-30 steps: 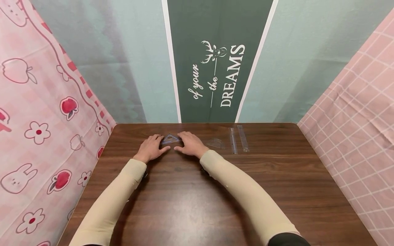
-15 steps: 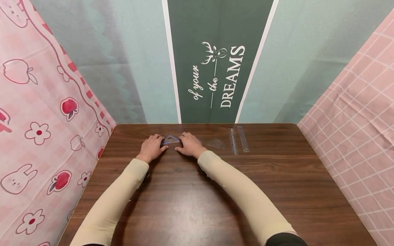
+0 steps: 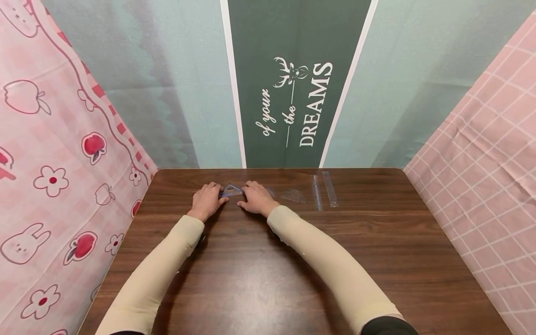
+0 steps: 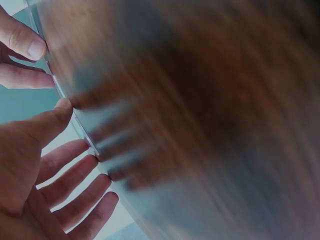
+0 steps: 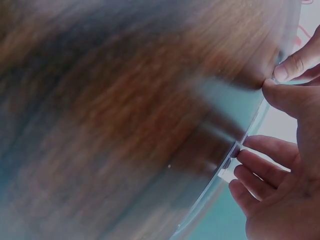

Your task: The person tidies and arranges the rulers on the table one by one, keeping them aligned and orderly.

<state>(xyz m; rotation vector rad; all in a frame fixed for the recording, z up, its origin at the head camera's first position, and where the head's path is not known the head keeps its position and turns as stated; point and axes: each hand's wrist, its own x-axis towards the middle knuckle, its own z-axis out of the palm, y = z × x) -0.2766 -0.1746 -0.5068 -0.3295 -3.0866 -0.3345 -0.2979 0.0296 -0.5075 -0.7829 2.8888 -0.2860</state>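
A clear set square (image 3: 232,190) with blue edges lies flat near the far edge of the table, its apex pointing away. At its left corner, my left hand (image 3: 206,200) touches it with relaxed, spread fingers. My right hand (image 3: 257,198) rests at its right corner in the same way. Seen edge-on in the left wrist view, the thumb (image 4: 62,107) and fingertips of the left hand meet the tabletop. The right wrist view shows the right thumb (image 5: 272,87) close to the left hand. Part of the set square is hidden under the fingers.
Just right of the right hand, another clear piece (image 3: 270,191) shows partly. Farther right lie a clear protractor (image 3: 294,196), a narrow ruler (image 3: 317,193) and a second ruler (image 3: 330,189). Curtains stand behind and beside the brown wooden table (image 3: 259,279).
Both hands have shifted very slightly around the set square, the thumbs drawing a little closer to it. The protractor and rulers have stayed in place.
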